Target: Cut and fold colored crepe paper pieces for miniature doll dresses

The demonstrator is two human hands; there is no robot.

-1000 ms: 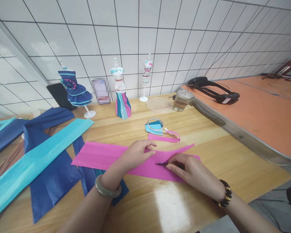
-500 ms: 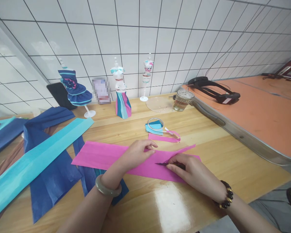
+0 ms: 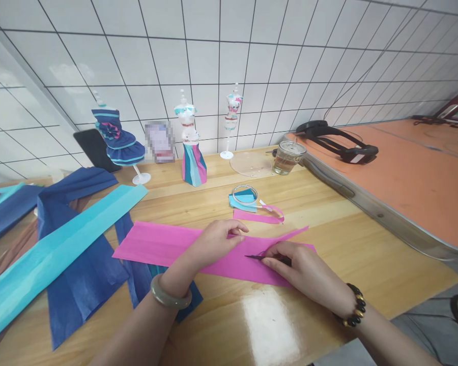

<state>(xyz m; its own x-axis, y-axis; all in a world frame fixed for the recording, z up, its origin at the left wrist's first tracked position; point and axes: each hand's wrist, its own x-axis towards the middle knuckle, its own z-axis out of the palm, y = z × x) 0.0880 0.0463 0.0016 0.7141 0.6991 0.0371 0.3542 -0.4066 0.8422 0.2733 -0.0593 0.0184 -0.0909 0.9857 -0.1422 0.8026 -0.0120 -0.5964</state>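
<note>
A long pink crepe paper sheet (image 3: 164, 244) lies flat across the wooden table (image 3: 366, 254). My left hand (image 3: 216, 241) presses down on it near the middle, fingers flat. My right hand (image 3: 303, 269) grips small dark scissors (image 3: 257, 257) whose tip points left into the paper. A narrow pink strip (image 3: 290, 235) splits off above the cut and angles up to the right.
Blue crepe paper (image 3: 80, 274) and a teal strip (image 3: 61, 244) cover the table's left. Three small dress mannequins (image 3: 193, 147) stand by the tiled wall. A tape ring (image 3: 245, 194), pink offcut (image 3: 259, 217), glass jar (image 3: 287, 157) and an orange table (image 3: 404, 173) lie to the right.
Almost nothing has moved. The scissors' tip and the cut strip have shifted very slightly; both hands stay in place on the pink paper.
</note>
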